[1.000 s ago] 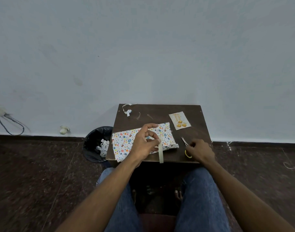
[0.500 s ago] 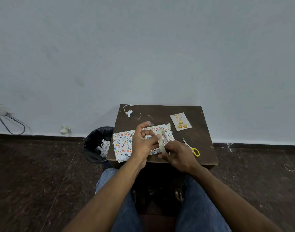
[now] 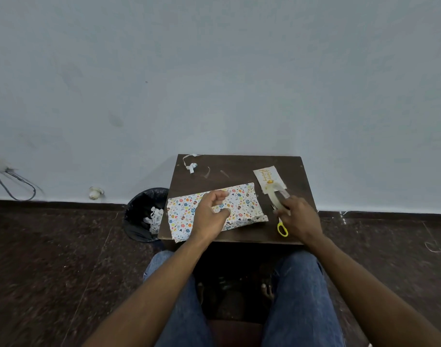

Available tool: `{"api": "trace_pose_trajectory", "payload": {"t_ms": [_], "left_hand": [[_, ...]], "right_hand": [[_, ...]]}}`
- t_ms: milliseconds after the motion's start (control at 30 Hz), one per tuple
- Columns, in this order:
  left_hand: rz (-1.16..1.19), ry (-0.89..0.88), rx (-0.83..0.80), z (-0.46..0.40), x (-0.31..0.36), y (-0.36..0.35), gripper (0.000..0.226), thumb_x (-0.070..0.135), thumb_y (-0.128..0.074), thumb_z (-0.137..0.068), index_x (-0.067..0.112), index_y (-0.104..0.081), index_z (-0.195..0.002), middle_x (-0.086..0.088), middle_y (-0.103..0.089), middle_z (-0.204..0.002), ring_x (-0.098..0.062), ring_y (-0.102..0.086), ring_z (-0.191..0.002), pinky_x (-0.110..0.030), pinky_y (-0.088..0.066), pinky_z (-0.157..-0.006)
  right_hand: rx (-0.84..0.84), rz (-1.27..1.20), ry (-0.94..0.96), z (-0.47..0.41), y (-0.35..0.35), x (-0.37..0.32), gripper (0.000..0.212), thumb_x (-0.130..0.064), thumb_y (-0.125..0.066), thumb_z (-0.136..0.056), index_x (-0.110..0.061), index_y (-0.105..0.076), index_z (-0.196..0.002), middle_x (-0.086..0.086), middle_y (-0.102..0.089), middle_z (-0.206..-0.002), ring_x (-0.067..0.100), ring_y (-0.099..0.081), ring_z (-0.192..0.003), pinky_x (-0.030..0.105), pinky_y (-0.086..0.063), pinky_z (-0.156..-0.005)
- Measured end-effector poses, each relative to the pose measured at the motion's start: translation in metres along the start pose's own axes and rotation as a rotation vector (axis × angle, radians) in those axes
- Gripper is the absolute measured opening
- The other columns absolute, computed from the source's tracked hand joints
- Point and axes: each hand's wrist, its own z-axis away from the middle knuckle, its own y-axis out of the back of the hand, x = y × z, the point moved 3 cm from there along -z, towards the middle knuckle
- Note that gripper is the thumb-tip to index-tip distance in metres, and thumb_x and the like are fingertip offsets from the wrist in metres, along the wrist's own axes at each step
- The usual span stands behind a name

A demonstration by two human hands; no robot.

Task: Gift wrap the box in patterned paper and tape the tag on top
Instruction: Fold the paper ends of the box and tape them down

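Note:
The box wrapped in white patterned paper (image 3: 242,205) lies flat on the dark wooden table (image 3: 242,166). My left hand (image 3: 210,216) hovers over its middle with fingers loosely curled and nothing in them. My right hand (image 3: 298,219) is to the right of the box and grips a roll of clear tape (image 3: 274,195) whose far end overlaps the near edge of the cream gift tag (image 3: 267,175). The tag, with gold lettering, lies at the table's right back.
Yellow-handled scissors (image 3: 282,227) lie by my right hand near the table's front edge. Paper and tape scraps (image 3: 191,166) sit at the back left. A black bin (image 3: 145,214) with paper scraps stands on the floor left of the table. My knees are under the front edge.
My right hand took the tape roll from my left hand over the box and carried it right to the tag. My left hand let go and stayed over the box.

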Motion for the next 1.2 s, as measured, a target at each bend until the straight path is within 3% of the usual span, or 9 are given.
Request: {"api": "trace_pose_trajectory", "payload": {"t_ms": [167,300,367,467,533,667,767,1067,1200], "left_hand": [[-0.057,-0.016,0.001,-0.003,-0.006,0.001,0.037,-0.002,-0.067,-0.081,0.026,-0.066,-0.105,0.012,-0.064,-0.116,0.008,-0.055,-0.108,-0.044,-0.051,-0.098],[-0.06,0.005,-0.018,-0.003,-0.008,0.0,0.038,-0.004,-0.065,-0.082,0.025,-0.067,-0.106,0.013,-0.063,-0.116,0.008,-0.054,-0.11,-0.038,-0.048,-0.102],[-0.057,0.01,-0.021,-0.003,-0.009,0.001,0.04,-0.005,-0.064,-0.082,0.026,-0.067,-0.106,0.013,-0.062,-0.117,0.005,-0.054,-0.113,-0.034,-0.047,-0.1],[-0.073,0.003,-0.038,-0.003,-0.011,0.004,0.042,-0.007,-0.062,-0.08,0.025,-0.067,-0.106,0.012,-0.061,-0.118,0.008,-0.052,-0.11,-0.017,-0.041,-0.091],[-0.085,-0.012,-0.049,-0.002,-0.011,0.005,0.043,-0.008,-0.061,-0.079,0.026,-0.067,-0.105,0.011,-0.062,-0.118,0.01,-0.05,-0.109,-0.005,-0.034,-0.085],[-0.11,-0.03,-0.078,0.002,-0.014,0.003,0.043,-0.008,-0.061,-0.079,0.025,-0.068,-0.105,0.011,-0.061,-0.116,0.01,-0.05,-0.111,-0.003,-0.031,-0.086],[-0.13,-0.029,-0.081,0.004,-0.015,0.004,0.042,-0.008,-0.061,-0.078,0.022,-0.068,-0.107,0.01,-0.061,-0.117,0.009,-0.05,-0.111,0.001,-0.03,-0.086],[-0.136,-0.037,-0.096,0.008,-0.016,0.008,0.042,-0.007,-0.062,-0.08,0.025,-0.066,-0.106,0.008,-0.061,-0.117,-0.002,-0.051,-0.113,0.007,-0.028,-0.079],[-0.135,-0.054,-0.099,0.009,-0.018,0.01,0.042,-0.006,-0.063,-0.08,0.029,-0.065,-0.102,0.009,-0.062,-0.115,-0.003,-0.052,-0.114,-0.005,-0.033,-0.089]], "right_hand": [[-0.091,0.13,-0.134,-0.016,-0.001,0.02,0.018,-0.034,-0.066,-0.09,-0.016,-0.069,-0.093,0.007,-0.066,-0.102,0.026,-0.06,-0.092,0.031,-0.044,-0.067],[-0.197,0.188,-0.154,-0.019,-0.011,0.025,0.017,-0.04,-0.068,-0.087,-0.023,-0.067,-0.089,0.002,-0.067,-0.1,0.025,-0.061,-0.098,0.037,-0.045,-0.084],[-0.195,0.147,-0.174,-0.018,-0.013,0.025,0.018,-0.042,-0.07,-0.084,-0.026,-0.064,-0.078,-0.002,-0.064,-0.091,0.023,-0.062,-0.095,0.038,-0.046,-0.082],[0.019,0.027,-0.106,-0.015,-0.013,0.011,0.013,-0.036,-0.069,-0.086,-0.023,-0.073,-0.086,-0.004,-0.068,-0.095,0.02,-0.062,-0.089,0.031,-0.045,-0.073],[0.12,-0.191,-0.083,-0.01,-0.012,-0.008,0.013,-0.026,-0.069,-0.09,-0.016,-0.076,-0.093,-0.003,-0.071,-0.093,0.016,-0.063,-0.085,0.028,-0.045,-0.07],[-0.062,-0.747,-0.11,0.001,-0.017,-0.055,0.017,-0.028,-0.068,-0.092,-0.012,-0.075,-0.092,0.001,-0.072,-0.081,0.013,-0.066,-0.073,0.036,-0.055,-0.069],[-0.245,-0.969,-0.177,0.005,-0.021,-0.08,0.025,-0.031,-0.069,-0.091,-0.007,-0.074,-0.089,0.012,-0.07,-0.084,0.016,-0.064,-0.07,0.037,-0.054,-0.066],[-0.392,-1.139,-0.296,0.005,-0.03,-0.1,0.018,-0.021,-0.072,-0.089,-0.004,-0.072,-0.085,0.009,-0.069,-0.078,0.015,-0.061,-0.066,0.029,-0.051,-0.061],[-0.433,-1.164,-0.3,0.007,-0.031,-0.1,0.017,-0.019,-0.073,-0.088,-0.004,-0.069,-0.081,0.01,-0.066,-0.075,0.014,-0.058,-0.063,0.029,-0.051,-0.061]]}}
